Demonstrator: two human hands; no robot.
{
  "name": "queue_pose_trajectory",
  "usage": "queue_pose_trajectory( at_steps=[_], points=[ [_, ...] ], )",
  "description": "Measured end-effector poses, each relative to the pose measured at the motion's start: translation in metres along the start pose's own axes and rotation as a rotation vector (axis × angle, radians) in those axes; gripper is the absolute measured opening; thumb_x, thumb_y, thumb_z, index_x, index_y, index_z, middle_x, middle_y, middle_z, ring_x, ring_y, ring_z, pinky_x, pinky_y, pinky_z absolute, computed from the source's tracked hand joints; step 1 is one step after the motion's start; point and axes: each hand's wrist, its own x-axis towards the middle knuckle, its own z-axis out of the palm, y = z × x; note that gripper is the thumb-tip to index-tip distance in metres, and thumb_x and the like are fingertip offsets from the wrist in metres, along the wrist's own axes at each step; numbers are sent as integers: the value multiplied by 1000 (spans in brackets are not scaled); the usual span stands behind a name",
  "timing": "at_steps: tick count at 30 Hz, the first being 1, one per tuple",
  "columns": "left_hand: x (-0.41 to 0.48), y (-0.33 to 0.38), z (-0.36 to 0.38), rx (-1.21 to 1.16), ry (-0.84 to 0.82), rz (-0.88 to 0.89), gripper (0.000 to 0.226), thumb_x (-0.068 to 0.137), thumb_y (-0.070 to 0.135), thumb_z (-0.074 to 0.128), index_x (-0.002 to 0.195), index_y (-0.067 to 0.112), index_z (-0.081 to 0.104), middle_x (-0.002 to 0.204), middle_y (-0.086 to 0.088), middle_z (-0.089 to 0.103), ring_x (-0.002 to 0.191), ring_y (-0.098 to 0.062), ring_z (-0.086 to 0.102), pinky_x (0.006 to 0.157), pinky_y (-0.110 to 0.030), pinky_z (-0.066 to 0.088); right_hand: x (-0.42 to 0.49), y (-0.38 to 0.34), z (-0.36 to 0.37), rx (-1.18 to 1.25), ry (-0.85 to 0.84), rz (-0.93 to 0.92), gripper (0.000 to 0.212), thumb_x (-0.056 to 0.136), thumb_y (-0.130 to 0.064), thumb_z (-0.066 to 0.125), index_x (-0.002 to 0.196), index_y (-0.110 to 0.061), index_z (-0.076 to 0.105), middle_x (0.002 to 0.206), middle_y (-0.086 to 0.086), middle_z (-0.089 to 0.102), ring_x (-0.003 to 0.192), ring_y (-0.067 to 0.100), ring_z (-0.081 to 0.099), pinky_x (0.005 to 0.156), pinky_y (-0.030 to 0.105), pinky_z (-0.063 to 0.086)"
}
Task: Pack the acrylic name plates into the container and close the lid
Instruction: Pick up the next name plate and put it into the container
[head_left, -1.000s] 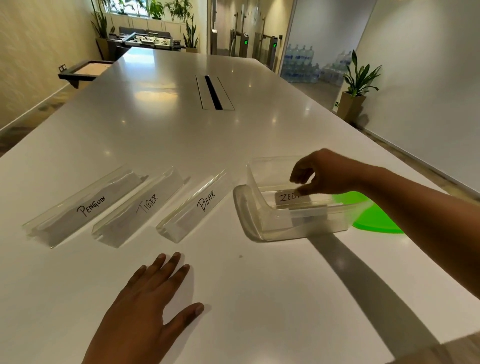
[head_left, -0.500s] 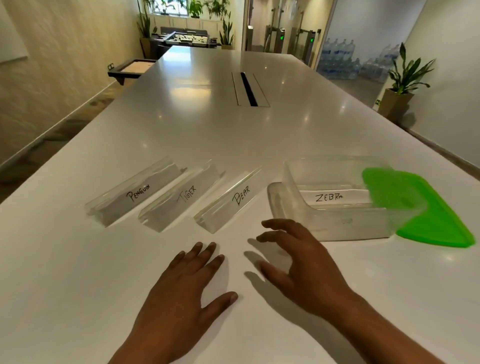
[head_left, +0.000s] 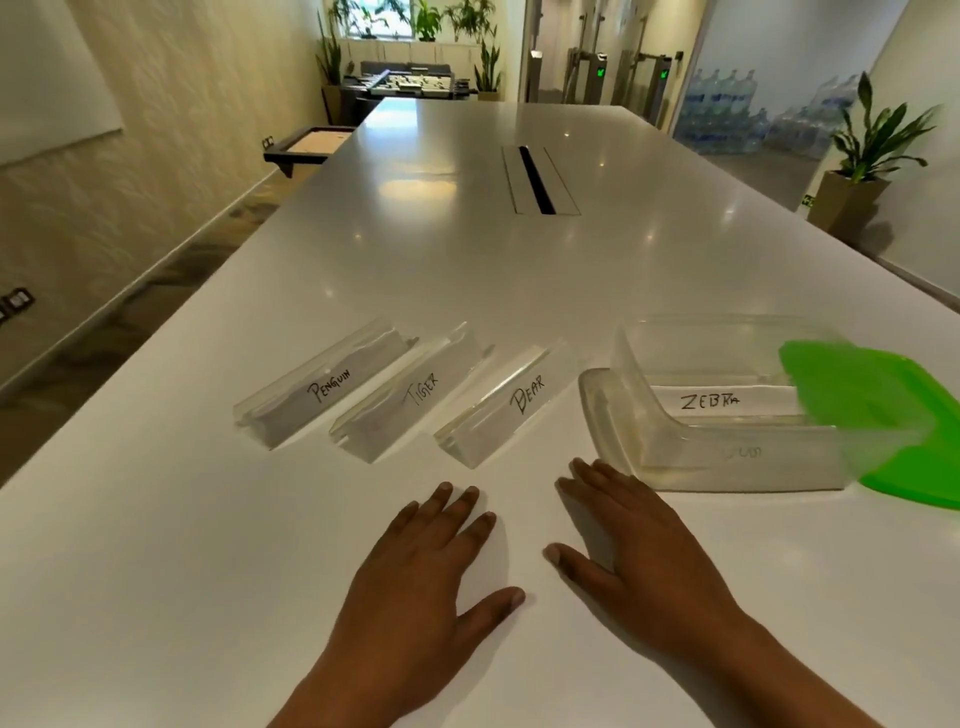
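Clear acrylic is what you have lined up on the white surface (head_left: 519, 280): three name plates lie side by side, each slanting away to the right. The PENGUIN plate (head_left: 322, 387) is farthest left, the TIGER plate (head_left: 410, 397) sits just beside it, and the BEAR plate (head_left: 506, 405) is nearest the container (head_left: 727, 457). That clear plastic container stands to the right of the BEAR plate, open at the top, and the ZEBRA plate (head_left: 722, 401) already lies inside it. The green lid (head_left: 904, 415) leans partly against the container's right end and partly on the surface.

Your left hand (head_left: 415, 587) rests flat, palm down, fingers (head_left: 457, 504) spread and holding nothing, just short of the BEAR plate. Your right hand (head_left: 644, 566) lies flat beside it, fingers loosely spread and empty, their tips near the container's front left corner; whether they touch it you cannot tell from this head view.
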Motion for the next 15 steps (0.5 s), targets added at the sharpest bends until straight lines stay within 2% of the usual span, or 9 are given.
queue_pose_trajectory(
  at_steps=[2,5,7,9,11,13,15],
  points=[
    [2,-5,-4,-4,34,25,81,79,83,18,150,44,18,153,30,0,142,9,-11,113,-20,-6,1,1,0,-5,0,-8,73,81,-76,35,145,-39,33,155,-23,19,143,-6,7,112,16,5],
    [11,-18,-21,-68,171,-8,77,80,82,24,148,47,13,135,51,5,125,30,-16,105,-9,3,1,3,-1,-18,-23,-25,75,79,-78,34,143,-40,34,153,-24,18,142,-7,7,113,18,7],
    [21,-33,-35,-112,304,-46,72,82,80,28,145,45,28,133,47,19,123,32,-2,105,-12,11,2,4,1,-31,-16,-28,78,75,-79,36,140,-37,41,151,-19,28,141,-2,18,112,24,16],
    [35,-50,-51,-89,426,-62,63,86,72,38,138,37,47,135,29,43,128,17,25,105,-18,25,4,6,2,-35,14,-40,79,75,-79,39,129,-26,59,142,-6,50,134,13,40,103,35,34],
    [47,-75,-69,-67,542,-117,51,89,58,50,130,29,58,132,10,59,126,-7,48,102,-24,33,11,5,2,-100,81,-81,82,78,-80,34,117,-17,69,129,3,63,121,27,56,93,43,43],
    [58,-99,-82,-31,591,-173,42,90,46,57,125,24,61,127,2,65,120,-17,56,98,-26,36,18,6,6,-157,110,-90,85,79,-81,31,110,-14,73,121,7,68,111,32,63,89,44,45],
    [66,-120,-87,-13,592,-226,38,90,41,61,123,22,63,120,1,67,111,-19,61,93,-26,41,23,9,10,-170,116,-79,89,78,-82,29,105,-12,74,116,9,70,105,35,66,88,36,48]
  ],
)
